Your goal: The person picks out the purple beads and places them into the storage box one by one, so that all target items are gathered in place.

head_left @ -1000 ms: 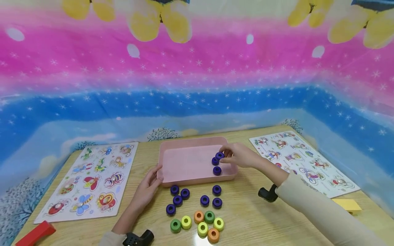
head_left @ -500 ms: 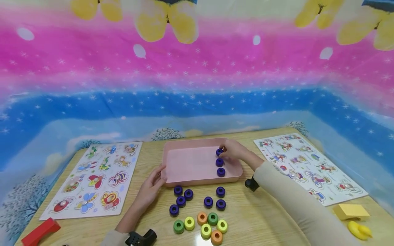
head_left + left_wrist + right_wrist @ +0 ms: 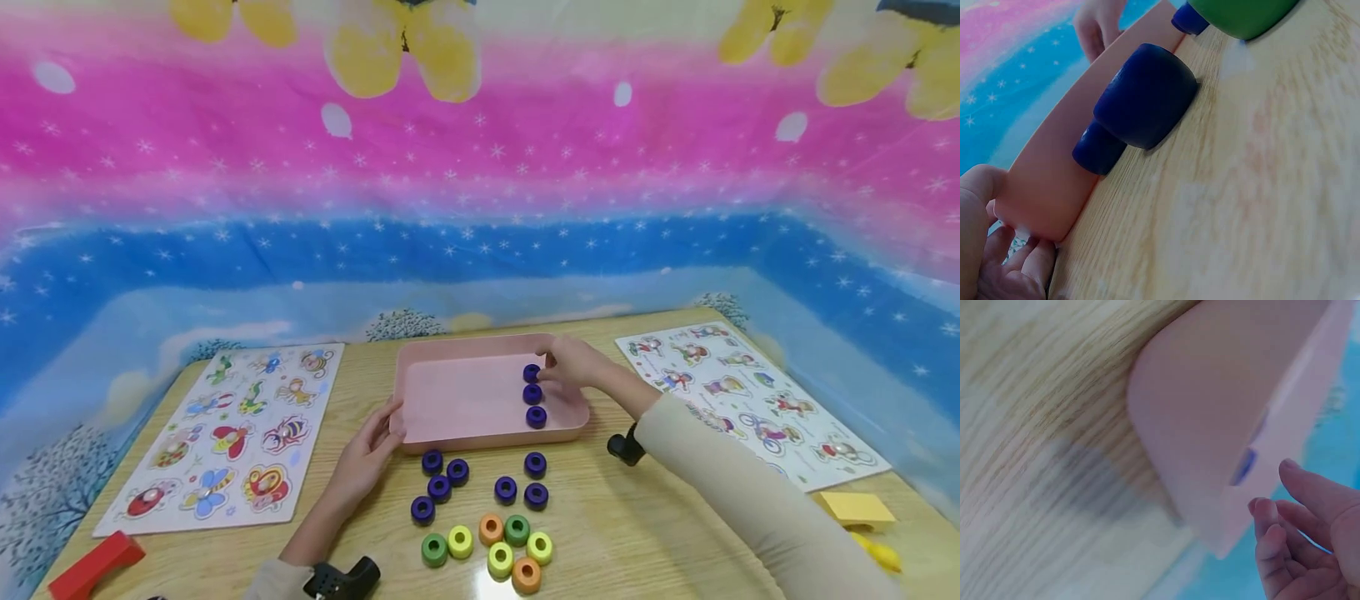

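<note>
A pink tray point(image 3: 457, 400) lies on the table. My left hand point(image 3: 363, 454) grips its near left corner, with the thumb at the rim and the fingers under the outer wall in the left wrist view. Inside, along the right side, a row of three dark purple ring-shaped beads runs front to back: a near bead point(image 3: 536, 417), a middle bead point(image 3: 532, 394) and a far bead point(image 3: 531, 373). Just right of the far bead is my right hand point(image 3: 577, 364). In the right wrist view its thumb and fingers are apart, with nothing between them.
Several purple beads point(image 3: 438, 488) lie before the tray, with green, yellow and orange beads point(image 3: 500, 561) nearer. Picture puzzle boards stand left point(image 3: 225, 442) and right point(image 3: 750, 400). A red block point(image 3: 97, 565) is front left; a yellow block point(image 3: 855, 510) is front right.
My right hand has set a purple bead at the far end of the row, let it go and drawn slightly right. The three beads now line up. My left hand stays on the tray.
</note>
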`<action>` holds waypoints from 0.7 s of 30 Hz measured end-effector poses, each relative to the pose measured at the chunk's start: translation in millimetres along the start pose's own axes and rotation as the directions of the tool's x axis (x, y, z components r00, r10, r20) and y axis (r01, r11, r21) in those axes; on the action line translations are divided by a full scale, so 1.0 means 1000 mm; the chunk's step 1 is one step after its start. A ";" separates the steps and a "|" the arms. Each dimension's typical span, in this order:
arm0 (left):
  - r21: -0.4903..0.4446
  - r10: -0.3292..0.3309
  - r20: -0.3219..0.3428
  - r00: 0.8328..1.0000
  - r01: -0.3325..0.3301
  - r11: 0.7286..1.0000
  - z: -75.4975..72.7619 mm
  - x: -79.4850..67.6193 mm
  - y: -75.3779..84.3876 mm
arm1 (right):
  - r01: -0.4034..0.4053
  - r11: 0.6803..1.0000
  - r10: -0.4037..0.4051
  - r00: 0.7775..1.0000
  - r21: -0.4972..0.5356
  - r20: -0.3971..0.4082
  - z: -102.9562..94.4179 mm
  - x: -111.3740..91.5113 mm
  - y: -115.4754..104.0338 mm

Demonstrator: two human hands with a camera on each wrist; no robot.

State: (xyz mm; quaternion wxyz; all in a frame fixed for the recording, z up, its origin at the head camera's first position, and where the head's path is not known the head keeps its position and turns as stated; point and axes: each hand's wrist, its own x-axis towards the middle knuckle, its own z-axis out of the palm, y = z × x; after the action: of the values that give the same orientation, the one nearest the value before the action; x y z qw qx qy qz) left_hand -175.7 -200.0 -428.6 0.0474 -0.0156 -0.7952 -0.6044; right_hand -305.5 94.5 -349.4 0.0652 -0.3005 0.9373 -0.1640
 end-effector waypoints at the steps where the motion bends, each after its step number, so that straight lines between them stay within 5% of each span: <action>1: -0.005 0.002 0.002 1.000 -0.002 1.000 0.000 0.000 0.000 | 0.026 1.000 -0.026 0.999 0.016 -0.020 -0.002 -0.004 -0.001; 6: 0.008 0.001 0.006 1.000 -0.002 1.000 0.000 -0.001 0.002 | 0.194 0.978 -0.185 0.977 0.075 -0.108 -0.008 -0.030 -0.009; 10: 0.010 0.006 0.007 1.000 -0.006 1.000 -0.002 -0.001 0.002 | 0.292 0.952 -0.284 0.954 0.087 -0.097 -0.003 -0.052 -0.020; 21: -0.009 0.027 0.000 1.000 -0.027 1.000 0.000 0.000 0.000 | 0.234 0.951 -0.249 0.967 0.203 0.049 0.036 -0.090 -0.035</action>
State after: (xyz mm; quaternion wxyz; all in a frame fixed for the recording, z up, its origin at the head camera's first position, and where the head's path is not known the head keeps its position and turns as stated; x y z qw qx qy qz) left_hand -175.7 -200.1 -428.4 0.0552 -0.0267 -0.7921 -0.6073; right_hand -205.6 110.9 -369.4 0.1083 -0.4109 0.8698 -0.2508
